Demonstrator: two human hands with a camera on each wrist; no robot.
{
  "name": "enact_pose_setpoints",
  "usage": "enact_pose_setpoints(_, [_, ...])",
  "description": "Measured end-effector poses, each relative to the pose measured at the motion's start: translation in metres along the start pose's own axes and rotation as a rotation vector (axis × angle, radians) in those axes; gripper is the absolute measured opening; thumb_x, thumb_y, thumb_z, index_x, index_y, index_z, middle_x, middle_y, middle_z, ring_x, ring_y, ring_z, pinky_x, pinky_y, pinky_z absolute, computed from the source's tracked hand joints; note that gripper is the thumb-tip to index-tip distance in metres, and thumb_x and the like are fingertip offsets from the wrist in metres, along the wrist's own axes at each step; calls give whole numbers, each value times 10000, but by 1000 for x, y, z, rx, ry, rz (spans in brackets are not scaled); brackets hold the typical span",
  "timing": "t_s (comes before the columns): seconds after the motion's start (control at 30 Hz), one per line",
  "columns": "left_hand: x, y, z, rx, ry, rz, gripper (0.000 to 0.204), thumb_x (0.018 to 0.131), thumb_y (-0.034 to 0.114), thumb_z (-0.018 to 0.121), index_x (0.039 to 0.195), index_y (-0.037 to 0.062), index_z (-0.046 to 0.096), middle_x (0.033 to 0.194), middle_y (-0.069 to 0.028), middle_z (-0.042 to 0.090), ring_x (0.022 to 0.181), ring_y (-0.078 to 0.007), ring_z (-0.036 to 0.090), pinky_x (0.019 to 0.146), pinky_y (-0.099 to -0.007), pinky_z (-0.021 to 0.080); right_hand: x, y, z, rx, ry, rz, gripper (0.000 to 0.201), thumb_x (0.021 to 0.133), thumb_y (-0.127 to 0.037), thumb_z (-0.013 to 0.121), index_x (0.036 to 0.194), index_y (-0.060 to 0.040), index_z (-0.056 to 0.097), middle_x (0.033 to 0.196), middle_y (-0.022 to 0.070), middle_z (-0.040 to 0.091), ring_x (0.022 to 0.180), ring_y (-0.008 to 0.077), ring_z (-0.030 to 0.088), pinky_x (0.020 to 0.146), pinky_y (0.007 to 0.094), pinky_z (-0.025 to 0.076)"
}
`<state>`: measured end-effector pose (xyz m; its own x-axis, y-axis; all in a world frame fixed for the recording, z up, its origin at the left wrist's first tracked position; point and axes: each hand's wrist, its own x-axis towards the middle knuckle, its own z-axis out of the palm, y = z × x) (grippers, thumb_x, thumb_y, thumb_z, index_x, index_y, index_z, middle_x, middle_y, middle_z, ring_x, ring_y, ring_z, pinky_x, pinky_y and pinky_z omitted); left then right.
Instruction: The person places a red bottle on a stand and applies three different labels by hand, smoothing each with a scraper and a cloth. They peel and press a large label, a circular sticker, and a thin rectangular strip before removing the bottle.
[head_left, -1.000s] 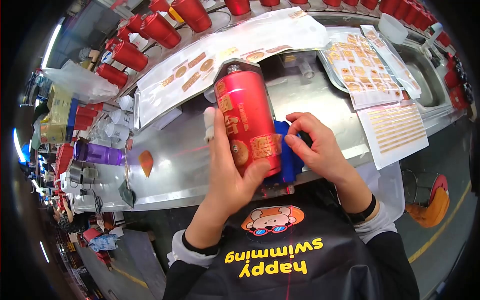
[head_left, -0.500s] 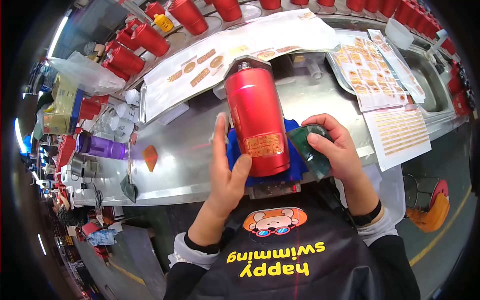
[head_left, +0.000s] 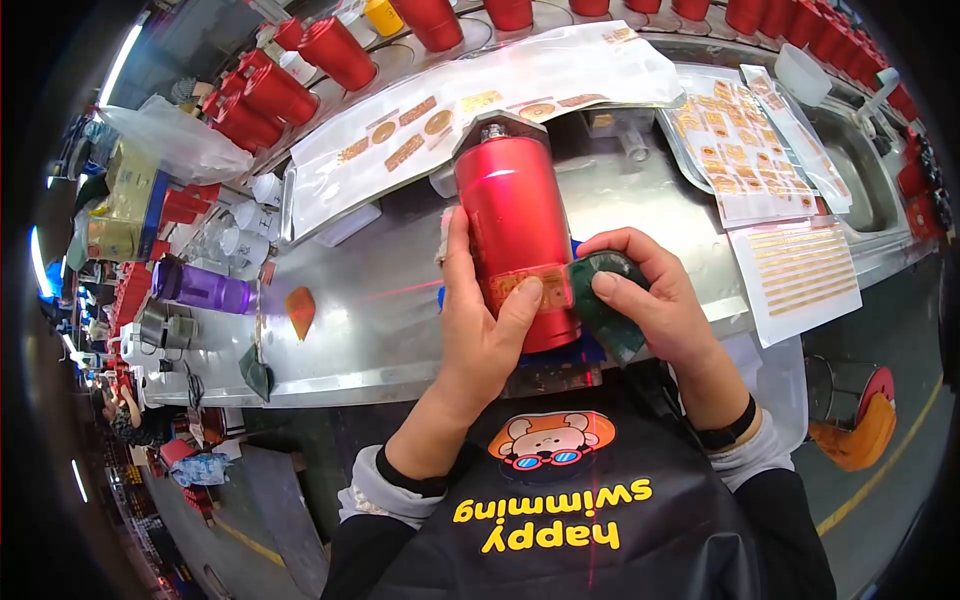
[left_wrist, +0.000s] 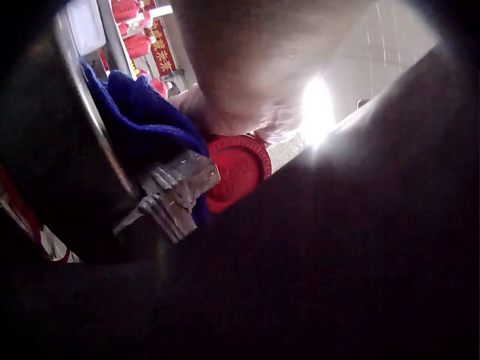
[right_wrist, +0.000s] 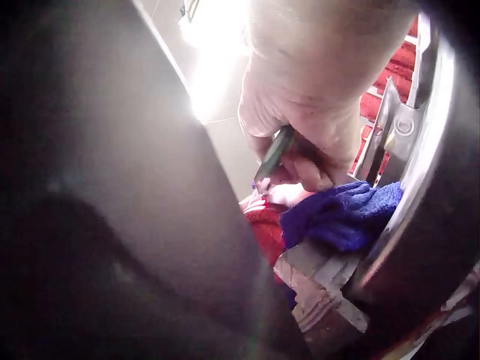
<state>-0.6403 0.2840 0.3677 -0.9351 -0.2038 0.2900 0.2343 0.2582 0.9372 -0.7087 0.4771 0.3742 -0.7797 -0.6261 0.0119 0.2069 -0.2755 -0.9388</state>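
Red tumbler point(head_left: 512, 215) btwn L & R fingers point(head_left: 622, 290)

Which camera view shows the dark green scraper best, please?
The head view, where the dark green scraper shows its broad face, in the right hand beside the red tumbler. The right wrist view shows only a narrow strip between fingers; the left wrist view does not show it.

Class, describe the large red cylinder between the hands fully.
The red cylinder looks like glossy metal, with one round, ridged end. It lies on its side over a blue cloth, a gold patterned decal near that end. The left hand grips it, thumb on the decal; the right hand holds a green tool against its side.
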Motion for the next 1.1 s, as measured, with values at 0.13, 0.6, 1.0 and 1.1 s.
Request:
enact_pose_setpoints(0.13, [0, 8, 4, -123, -23, -30, 804, 941, 134, 593, 1524, -66, 77, 1516, -219, 276, 1374, -274, 363, 1122, -374, 315, -1, 2, -5, -23, 24, -3, 261, 941, -86, 617, 1187, -14, 566, 1018, 29, 649, 908, 63, 604, 796, 228, 507])
enact_pose_setpoints(0.6, [-1, -2, -2, -97, -61, 17, 754, 988, 194, 517, 1529, -67, 60, 1548, -210, 246, 1413, -263, 302, 1155, -358, 239, 4, 19, 21, -342, 320, -179, 269, 967, -173, 591, 1160, 11, 553, 909, 63, 643, 842, 107, 587, 755, 270, 488])
enact_pose_setpoints(1.0, [-13, 13, -16, 1029, -193, 606, 763, 813, 477, 690, 1450, 148, 428, 1463, -129, 479, 1443, -370, 294, 1158, -618, 48, -3, 43, 8, -100, 324, -141, 302, 979, -225, 606, 1153, 17, 554, 975, 50, 640, 889, 83, 567, 785, 245, 485])
enact_pose_setpoints(1.1, [-3, 29, -14, 1155, -280, 673, 558, 814, 311, 673, 1345, 192, 553, 1333, -39, 599, 1388, -297, 409, 1166, -620, 86, -2, 46, 7, -61, 322, -124, 291, 974, -221, 613, 1143, 10, 561, 974, 49, 642, 887, 82, 573, 778, 243, 490])
